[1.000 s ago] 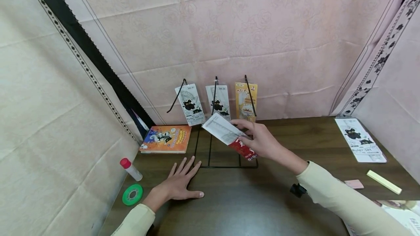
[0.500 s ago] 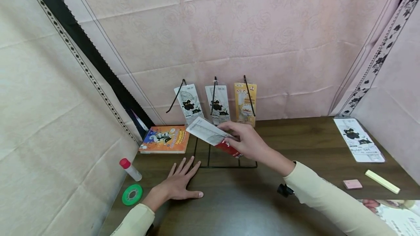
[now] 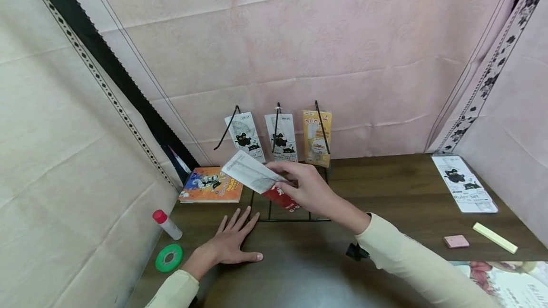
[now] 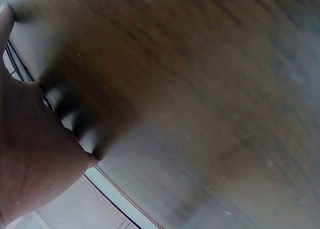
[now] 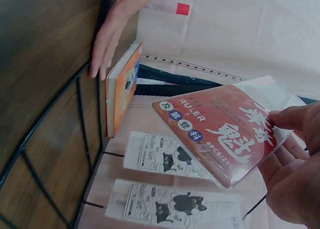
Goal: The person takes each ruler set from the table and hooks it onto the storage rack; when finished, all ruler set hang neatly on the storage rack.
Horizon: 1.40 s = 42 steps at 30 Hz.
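Observation:
My right hand [image 3: 306, 187] pinches a ruler set packet [image 5: 215, 131], thumb on its printed face and fingers behind. The packet is clear with a red end, and it is tilted in front of the rack. Flat on the table with fingers spread, my left hand [image 3: 231, 244] has its fingertips at the front corner of the black wire rack [image 3: 295, 220]. Two white ruler sets with black cats, a left one [image 3: 245, 137] and a middle one [image 3: 280, 138], hang on the rack's hooks. On its right hook hangs a yellow packet [image 3: 317, 139].
An orange book [image 3: 210, 185] lies left of the rack, partly behind the held packet. A glue stick [image 3: 168, 225] and a green tape roll [image 3: 169, 257] are at the left edge. At right lie another ruler set [image 3: 464, 184], a pink eraser [image 3: 456, 241] and a pale yellow strip [image 3: 495, 237].
My right hand has moved left with the ruler set packet, from before the middle and right hooks toward the left hook, now overlapping the book. The left hand stays in place.

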Motion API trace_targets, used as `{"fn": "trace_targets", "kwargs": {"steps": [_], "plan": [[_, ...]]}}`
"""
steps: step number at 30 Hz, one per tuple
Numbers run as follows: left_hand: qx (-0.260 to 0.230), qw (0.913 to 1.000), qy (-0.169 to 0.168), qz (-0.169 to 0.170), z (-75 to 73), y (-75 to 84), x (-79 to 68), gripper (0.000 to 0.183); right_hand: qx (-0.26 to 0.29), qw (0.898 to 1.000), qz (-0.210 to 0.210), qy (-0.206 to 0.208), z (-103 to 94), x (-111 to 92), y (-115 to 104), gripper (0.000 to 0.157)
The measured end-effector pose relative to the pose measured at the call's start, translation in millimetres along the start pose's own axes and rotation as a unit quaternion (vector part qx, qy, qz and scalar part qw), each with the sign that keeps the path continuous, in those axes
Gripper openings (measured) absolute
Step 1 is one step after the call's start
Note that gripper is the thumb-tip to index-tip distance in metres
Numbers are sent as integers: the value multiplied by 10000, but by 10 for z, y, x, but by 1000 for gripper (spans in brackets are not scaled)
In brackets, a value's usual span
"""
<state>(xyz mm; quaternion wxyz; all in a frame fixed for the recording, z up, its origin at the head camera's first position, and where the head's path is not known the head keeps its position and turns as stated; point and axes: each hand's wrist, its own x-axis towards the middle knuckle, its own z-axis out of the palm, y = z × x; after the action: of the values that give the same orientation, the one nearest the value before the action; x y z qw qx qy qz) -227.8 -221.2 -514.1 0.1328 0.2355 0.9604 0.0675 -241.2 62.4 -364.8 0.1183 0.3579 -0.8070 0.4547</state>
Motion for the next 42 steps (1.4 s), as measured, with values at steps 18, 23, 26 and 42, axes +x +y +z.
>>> {"fn": "trace_targets", "kwargs": {"steps": [18, 23, 26, 42], "plan": [[7, 9999, -74, -94, -9, 9, 8, 107, 188, 9995, 248, 99, 139, 188, -182, 45], [2, 9999, -104, -102, -4, 7, 7, 106, 222, 9993, 303, 25, 169, 208, -152, 47], [1, 9999, -99, -105, -4, 7, 5, 106, 198, 9993, 319, 7, 183, 216, -138, 47], [29, 10000, -5, -43, 8, -5, 25, 107, 187, 9974, 634, 292, 271, 303, 25, 44]]}}
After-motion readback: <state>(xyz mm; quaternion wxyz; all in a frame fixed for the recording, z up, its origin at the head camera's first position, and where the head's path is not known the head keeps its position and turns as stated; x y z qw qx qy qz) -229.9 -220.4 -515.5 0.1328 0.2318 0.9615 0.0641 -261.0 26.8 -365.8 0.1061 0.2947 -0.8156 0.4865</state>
